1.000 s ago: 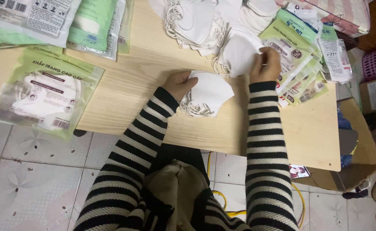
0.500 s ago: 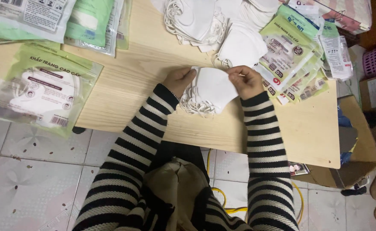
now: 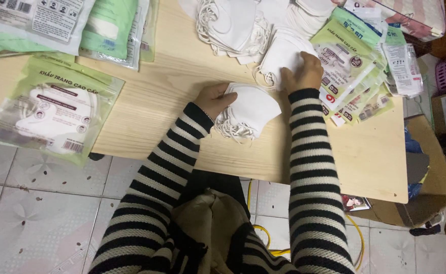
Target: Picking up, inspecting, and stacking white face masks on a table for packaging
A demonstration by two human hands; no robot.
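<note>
Head view puts a small stack of white folded fabric face masks (image 3: 251,109) under your left hand (image 3: 214,97), lying on the pale wooden tabletop (image 3: 152,101) with its white ear loops spilling toward you. Your left fingers curl closed over the stack's left edge, thumb tucked beneath — a firm hold. Just past the stack's far right corner, your right hand (image 3: 304,71) rests on a second white mask (image 3: 279,56); its fingers bend down onto the fabric, but you cannot tell whether they pinch it or only press. Beyond that mask, farther from the stack, lies a loose heap of white masks (image 3: 233,25). Right of the stack fans a spread of green printed plastic packets (image 3: 352,66). Well to the stack's left sits a filled green packet (image 3: 55,111) at the table's near edge.
</note>
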